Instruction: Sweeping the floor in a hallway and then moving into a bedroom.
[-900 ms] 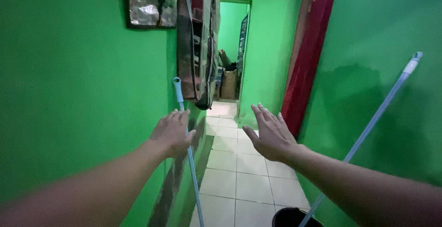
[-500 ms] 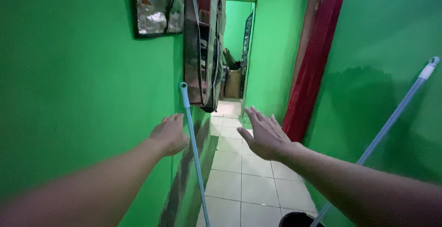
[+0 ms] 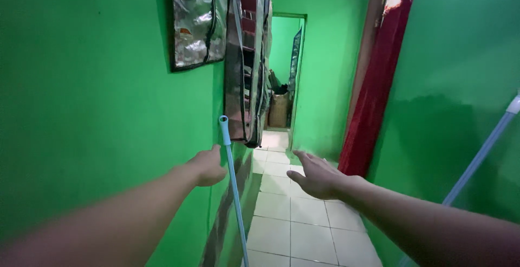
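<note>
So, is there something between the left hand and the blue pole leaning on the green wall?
Nothing: in the head view the left hand is right beside the blue pole, no object between them.

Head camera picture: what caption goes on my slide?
Left hand beside a blue pole leaning on a green wall; right hand open.

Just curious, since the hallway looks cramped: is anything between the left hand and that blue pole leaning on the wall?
Nothing visible. The left hand is right beside the blue pole, just below its top end, with only green wall behind. The right hand is off to the side, open.
</note>
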